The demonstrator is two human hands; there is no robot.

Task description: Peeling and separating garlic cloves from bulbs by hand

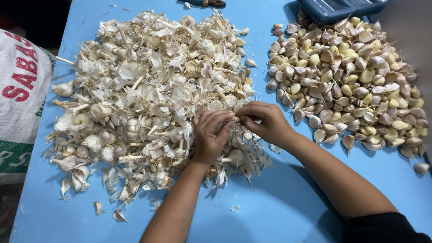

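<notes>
At frame centre the left hand point(210, 135) and right hand point(265, 120) are meeting fingertip to fingertip, both curled and pinching a small garlic piece point(235, 118) over the husk pile point(148, 90) on the blue desk point(279, 198), separated cloves point(351, 76) lying upper right.

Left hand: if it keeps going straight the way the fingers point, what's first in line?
The left hand points up and right, fingertips already meeting the right hand over a small garlic piece. That piece comes first, then the right hand's fingers.

White woven sack point(20, 103), red and green print, left edge
</notes>
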